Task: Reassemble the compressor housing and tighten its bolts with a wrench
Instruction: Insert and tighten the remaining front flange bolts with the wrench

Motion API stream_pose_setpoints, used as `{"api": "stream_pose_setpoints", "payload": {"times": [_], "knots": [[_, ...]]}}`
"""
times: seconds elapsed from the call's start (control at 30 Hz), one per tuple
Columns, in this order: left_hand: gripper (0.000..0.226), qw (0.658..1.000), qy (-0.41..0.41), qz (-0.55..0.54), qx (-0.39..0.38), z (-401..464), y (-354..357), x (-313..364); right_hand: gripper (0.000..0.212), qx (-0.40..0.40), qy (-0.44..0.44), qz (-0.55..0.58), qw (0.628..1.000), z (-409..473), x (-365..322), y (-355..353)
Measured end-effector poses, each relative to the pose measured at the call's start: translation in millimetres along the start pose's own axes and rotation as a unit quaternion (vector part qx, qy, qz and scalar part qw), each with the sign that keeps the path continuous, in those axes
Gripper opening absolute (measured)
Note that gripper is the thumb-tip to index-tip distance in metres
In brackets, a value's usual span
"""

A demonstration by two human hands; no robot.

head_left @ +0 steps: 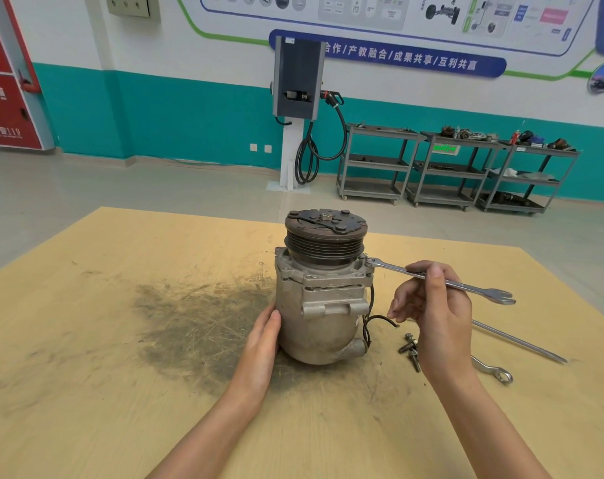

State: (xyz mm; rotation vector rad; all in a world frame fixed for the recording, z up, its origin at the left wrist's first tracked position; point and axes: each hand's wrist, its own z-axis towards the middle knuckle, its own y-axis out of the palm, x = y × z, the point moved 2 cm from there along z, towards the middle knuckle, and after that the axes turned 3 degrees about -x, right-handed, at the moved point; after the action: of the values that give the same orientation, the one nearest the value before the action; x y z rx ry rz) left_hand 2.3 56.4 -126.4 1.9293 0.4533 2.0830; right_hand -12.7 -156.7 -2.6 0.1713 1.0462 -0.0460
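A grey metal compressor (319, 305) stands upright on the wooden table (121, 340), its black pulley and clutch plate (325, 233) on top. My left hand (264, 344) rests flat against the housing's lower left side. My right hand (432, 305) pinches the shaft of a silver combination wrench (466, 285). The wrench's ring end sits on a bolt (367, 261) at the housing's upper right corner, and its open end points right. Black wires (373, 323) hang from the housing's right side.
Loose bolts (410, 347) lie on the table right of the compressor. A long metal rod (521, 344) and a second wrench (494, 371) lie further right, partly behind my right hand. A dark greasy stain (197, 316) covers the table's middle. Carts and a charger stand beyond.
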Motion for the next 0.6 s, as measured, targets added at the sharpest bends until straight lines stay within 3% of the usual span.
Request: {"api": "stream_pose_setpoints", "payload": {"times": [0.6], "knots": [[0.088, 1.0, 0.003, -0.008, 0.003, 0.8, -0.4, -1.8, 0.028, -0.005, -0.03, 0.032, 0.999, 6.2, -13.2, 1.0]]}}
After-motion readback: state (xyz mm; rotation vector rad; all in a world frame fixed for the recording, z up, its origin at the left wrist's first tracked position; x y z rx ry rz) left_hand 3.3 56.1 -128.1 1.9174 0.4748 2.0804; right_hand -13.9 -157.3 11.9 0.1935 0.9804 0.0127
